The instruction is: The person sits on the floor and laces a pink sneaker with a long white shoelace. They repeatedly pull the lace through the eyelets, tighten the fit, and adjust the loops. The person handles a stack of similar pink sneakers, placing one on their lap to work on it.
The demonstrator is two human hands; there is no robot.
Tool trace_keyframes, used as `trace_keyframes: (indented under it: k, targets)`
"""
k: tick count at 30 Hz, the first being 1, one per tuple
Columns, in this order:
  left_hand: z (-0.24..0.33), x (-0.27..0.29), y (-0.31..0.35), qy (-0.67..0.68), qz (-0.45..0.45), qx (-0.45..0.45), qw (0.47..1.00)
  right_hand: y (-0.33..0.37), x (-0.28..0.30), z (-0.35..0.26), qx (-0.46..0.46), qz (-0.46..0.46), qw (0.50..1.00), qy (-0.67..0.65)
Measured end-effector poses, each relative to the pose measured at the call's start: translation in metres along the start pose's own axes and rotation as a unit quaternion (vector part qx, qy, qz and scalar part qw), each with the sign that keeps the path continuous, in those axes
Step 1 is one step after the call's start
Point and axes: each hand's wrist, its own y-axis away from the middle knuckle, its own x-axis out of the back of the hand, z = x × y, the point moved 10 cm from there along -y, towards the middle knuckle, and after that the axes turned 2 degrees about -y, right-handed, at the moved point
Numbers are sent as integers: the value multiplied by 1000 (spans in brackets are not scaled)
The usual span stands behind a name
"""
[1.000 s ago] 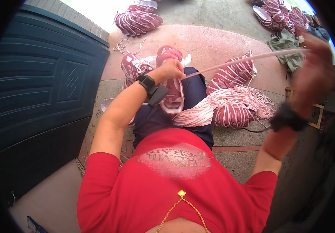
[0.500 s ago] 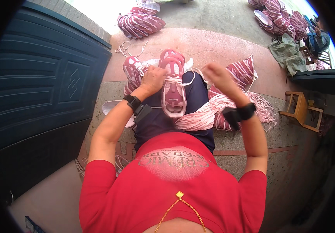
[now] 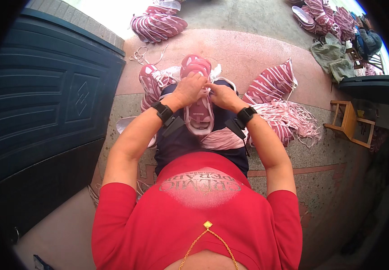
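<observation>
A pink and white sneaker (image 3: 199, 112) rests on my lap, its heel opening toward me. Over its lacing area my left hand (image 3: 190, 91) is closed, fingertips pinched at the white shoelace. From the other side my right hand (image 3: 225, 96) meets it, thumb and forefinger pinched on the lace; the exact spot is hidden by the fingers. A loop of white shoelace (image 3: 232, 83) curves beyond the right hand. Left of the knees stands another pink sneaker (image 3: 150, 83) with white laces tied in it.
A bundle of pale pink laces (image 3: 289, 118) lies at the right by a stack of pink shoe pieces (image 3: 273, 83). More stacked shoe pieces (image 3: 158, 27) sit ahead. A dark blue door (image 3: 54, 94) flanks the left; a small wooden stool (image 3: 351, 123) stands right.
My right hand has moved in leftward and down from the right, where it held the lace out, to the shoe. My left hand has shifted right over the lacing.
</observation>
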Motion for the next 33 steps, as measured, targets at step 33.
trace_keyframes:
  k: [33]
  targets:
    - [-86,-8,43,44,-49,214,975,79,82,56,-100,131,986,-35]
